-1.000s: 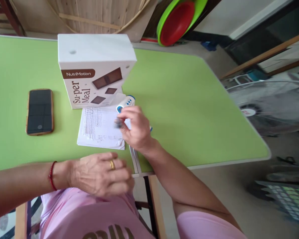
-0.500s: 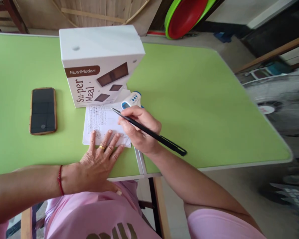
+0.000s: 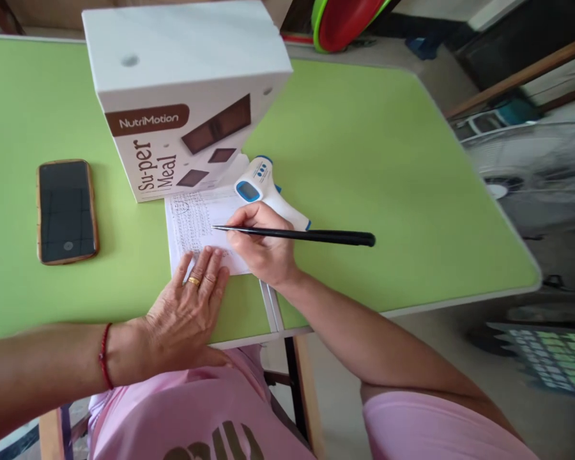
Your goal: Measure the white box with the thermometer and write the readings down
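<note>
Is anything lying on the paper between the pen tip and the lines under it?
Nothing visible does. The right hand holds the pen with its tip over bare paper. The left hand presses the paper's near edge, the box stands behind it, and the thermometer lies off to the side.

Phone [image 3: 67,211] left of box [image 3: 182,102]; paper [image 3: 204,227] before box (thermometer [image 3: 268,191] at paper's right).

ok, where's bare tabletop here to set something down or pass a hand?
Free: the wide green table right of the thermometer and pen, out to the rounded edge; also the strip left of the phone. Crowded: the middle, where the Super Meal box, the paper, left hand and right hand cluster.
</note>
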The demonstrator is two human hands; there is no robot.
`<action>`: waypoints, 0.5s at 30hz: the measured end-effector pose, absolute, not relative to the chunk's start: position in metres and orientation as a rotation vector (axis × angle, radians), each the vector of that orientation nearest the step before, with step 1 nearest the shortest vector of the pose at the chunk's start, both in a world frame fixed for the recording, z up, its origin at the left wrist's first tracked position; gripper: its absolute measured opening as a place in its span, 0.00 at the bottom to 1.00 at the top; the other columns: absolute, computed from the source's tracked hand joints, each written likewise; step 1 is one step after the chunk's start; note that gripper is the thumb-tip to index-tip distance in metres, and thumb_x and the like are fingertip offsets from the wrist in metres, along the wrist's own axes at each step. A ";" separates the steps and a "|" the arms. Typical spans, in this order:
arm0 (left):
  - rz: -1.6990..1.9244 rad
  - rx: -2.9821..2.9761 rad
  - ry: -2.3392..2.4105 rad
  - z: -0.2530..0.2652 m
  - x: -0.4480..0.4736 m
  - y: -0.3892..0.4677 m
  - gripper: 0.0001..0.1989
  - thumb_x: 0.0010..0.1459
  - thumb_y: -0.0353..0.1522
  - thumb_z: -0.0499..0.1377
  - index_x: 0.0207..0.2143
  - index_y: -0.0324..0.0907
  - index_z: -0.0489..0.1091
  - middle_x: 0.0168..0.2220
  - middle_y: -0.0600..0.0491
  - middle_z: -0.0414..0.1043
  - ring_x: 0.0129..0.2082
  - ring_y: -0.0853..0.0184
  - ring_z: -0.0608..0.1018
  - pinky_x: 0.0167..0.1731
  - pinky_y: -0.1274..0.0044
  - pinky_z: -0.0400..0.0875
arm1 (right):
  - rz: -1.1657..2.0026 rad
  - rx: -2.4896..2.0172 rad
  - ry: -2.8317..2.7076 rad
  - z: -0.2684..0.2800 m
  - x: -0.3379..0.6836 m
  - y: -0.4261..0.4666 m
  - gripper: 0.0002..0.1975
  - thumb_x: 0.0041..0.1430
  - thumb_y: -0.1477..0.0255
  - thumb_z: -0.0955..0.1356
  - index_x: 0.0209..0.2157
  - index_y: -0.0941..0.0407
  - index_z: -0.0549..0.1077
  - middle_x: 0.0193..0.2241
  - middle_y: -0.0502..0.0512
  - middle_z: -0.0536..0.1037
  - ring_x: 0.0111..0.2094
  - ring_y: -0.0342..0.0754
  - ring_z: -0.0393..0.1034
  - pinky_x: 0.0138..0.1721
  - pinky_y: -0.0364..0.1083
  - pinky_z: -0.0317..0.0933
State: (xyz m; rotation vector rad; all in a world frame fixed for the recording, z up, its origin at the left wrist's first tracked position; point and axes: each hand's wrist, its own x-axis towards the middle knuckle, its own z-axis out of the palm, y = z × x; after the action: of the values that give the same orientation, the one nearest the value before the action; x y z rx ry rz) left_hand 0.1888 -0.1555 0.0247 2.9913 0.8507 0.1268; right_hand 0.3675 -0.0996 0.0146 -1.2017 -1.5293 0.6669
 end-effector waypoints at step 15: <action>0.192 3.001 0.913 0.026 0.192 -0.154 0.64 0.40 0.65 0.62 0.61 0.18 0.62 0.63 0.23 0.61 0.64 0.34 0.66 0.61 0.55 0.62 | 0.510 -1.129 -1.778 0.005 0.364 -0.100 0.09 0.57 0.76 0.67 0.25 0.53 0.64 0.18 0.42 0.69 0.19 0.37 0.61 0.22 0.39 0.59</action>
State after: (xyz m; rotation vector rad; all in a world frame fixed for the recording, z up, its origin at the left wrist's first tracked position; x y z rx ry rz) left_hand 0.1919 -0.1539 0.0263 3.0007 0.9128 0.1920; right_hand 0.3640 -0.1004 0.0048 -1.1287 -1.7781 0.5100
